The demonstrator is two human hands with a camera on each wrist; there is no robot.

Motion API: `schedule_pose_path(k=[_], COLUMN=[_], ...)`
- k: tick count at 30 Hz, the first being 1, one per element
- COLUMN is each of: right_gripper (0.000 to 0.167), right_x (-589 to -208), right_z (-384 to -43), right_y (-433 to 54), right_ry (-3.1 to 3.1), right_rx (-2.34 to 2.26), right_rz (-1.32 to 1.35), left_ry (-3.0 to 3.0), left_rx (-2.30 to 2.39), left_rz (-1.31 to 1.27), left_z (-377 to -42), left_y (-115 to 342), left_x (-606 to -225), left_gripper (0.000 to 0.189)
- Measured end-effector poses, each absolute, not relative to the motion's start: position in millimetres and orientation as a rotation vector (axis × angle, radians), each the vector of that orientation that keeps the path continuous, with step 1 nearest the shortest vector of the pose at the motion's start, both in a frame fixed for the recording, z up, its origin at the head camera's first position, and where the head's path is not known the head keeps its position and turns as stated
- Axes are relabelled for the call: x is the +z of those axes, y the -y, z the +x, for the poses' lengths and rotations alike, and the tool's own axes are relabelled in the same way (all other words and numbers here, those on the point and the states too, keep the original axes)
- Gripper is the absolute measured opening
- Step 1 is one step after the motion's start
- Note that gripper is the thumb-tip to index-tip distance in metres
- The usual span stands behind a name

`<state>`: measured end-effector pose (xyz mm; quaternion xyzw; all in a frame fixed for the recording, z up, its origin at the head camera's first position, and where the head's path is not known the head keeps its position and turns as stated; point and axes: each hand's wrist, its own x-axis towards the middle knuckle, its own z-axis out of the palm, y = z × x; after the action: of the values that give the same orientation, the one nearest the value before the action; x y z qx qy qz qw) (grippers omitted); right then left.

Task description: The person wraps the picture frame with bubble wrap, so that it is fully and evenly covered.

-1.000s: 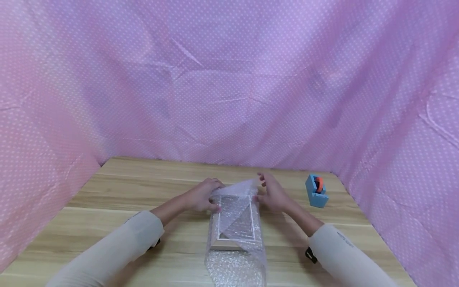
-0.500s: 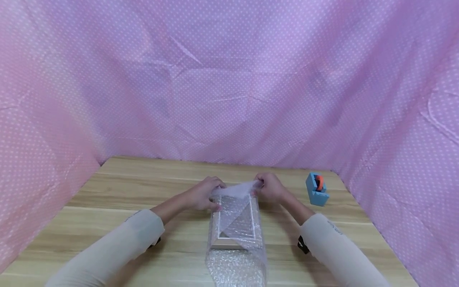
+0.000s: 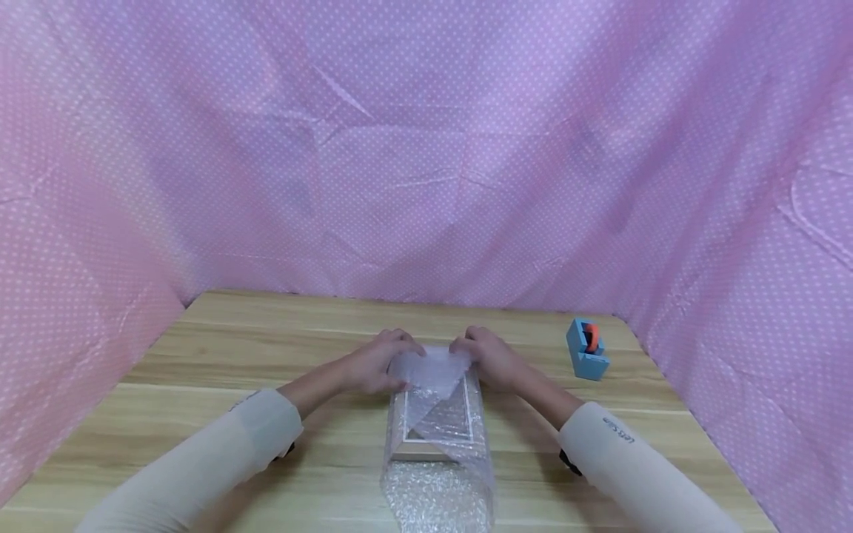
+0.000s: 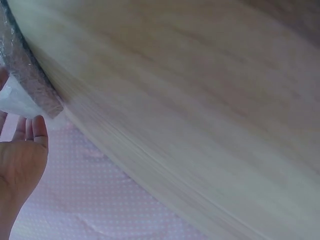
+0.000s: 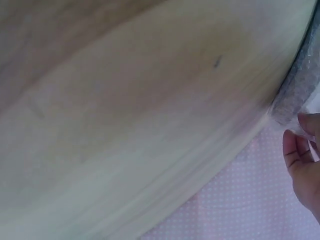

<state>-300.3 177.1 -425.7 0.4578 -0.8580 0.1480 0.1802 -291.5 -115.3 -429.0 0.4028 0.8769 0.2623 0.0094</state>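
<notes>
A picture frame with a light wooden edge lies on the table, partly covered by clear bubble wrap. One layer of wrap crosses it diagonally, and a flap is folded over its far end. My left hand grips the far left corner, thumb on top of the wrap and fingers at the far edge. At the far right corner my right hand pinches the folded flap between thumb and fingers. Both wrist views show the wrapped edge, with the left hand and right hand cut off by the image borders.
A blue tape dispenser with an orange tape roll stands at the table's right rear. The wooden table ends at a pink dotted cloth hung behind and at both sides.
My right hand has taken hold of the far end of the bubble wrap and moved left, folding the flap down over the frame. The left hand has stayed almost in place.
</notes>
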Motion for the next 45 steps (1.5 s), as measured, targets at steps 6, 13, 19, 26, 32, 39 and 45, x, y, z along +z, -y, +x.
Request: schedule_pose_path(k=[6,13,19,26,32,39,45], right_gripper=[0.034,0.047,0.037,0.032,0.052,0.055,0.055], right_x=[-424,-410,-397,-406,-407,-407,-409], right_z=[-296,-286,-281,-277,-268,-267,-267], right_y=[-178,-181,-181,-169,-164,-160,-161], right_ry=[2.383,2.617,2.78,2.81,2.836,2.788,2.735], right_rx=[0.263,0.198,0.361,0.202,0.047,0.003,-0.031], right_rz=[1.366,1.369,1.392,1.238,1.109,1.134,1.156], left_ry=[-2.725,-2.724,-2.719,-2.68,-2.668,-2.627,-2.596], left_rx=[0.812,0.727,0.637,0.559,0.474,0.425,0.567], left_rz=[1.351,1.343,1.387,1.462,1.557,1.537,1.479], left_z=[-289,-288,-287,-288,-291,-292,-297], left_y=[116,116,116,115,116,121,119], left_x=[-431,-428,-425,-425,-424,-417,-414], left_gripper=[0.054,0.05,0.048,0.045,0.045,0.053,0.033])
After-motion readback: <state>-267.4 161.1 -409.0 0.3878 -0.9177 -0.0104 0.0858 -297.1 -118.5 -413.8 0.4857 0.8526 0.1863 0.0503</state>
